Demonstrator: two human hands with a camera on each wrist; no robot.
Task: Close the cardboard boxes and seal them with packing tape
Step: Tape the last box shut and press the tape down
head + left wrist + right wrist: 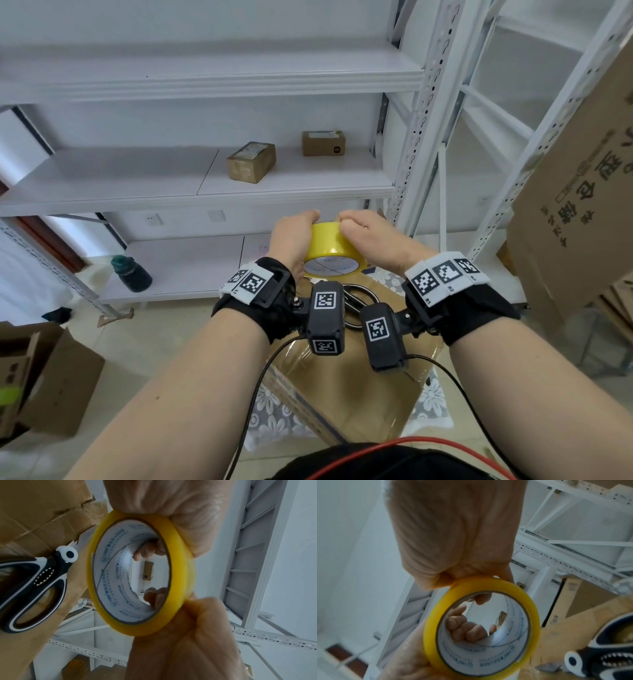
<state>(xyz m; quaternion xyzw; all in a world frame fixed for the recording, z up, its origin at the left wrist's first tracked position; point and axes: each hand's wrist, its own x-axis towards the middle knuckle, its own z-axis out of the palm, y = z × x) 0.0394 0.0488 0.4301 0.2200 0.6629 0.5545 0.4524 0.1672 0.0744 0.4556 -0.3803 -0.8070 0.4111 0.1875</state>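
A yellow packing tape roll (327, 245) is held up between both hands, just above the far end of a brown cardboard box (342, 387). My left hand (294, 236) grips the roll's left side, fingers curled into its white core. My right hand (366, 233) grips the top right rim. In the left wrist view the tape roll (178, 561) sits between the left hand (171, 513) and the right hand (188, 642). The right wrist view shows the tape roll (530, 608) under the right hand (453, 534). No loose tape end is visible.
Black-and-white scissors (358, 301) lie on the box top. A lace cloth (270, 411) lies under the box. The white shelving (205, 185) ahead carries two small parcels (251, 161) and a dark bottle (132, 274). Large cardboard (582, 205) leans at right; another carton (51, 377) stands at lower left.
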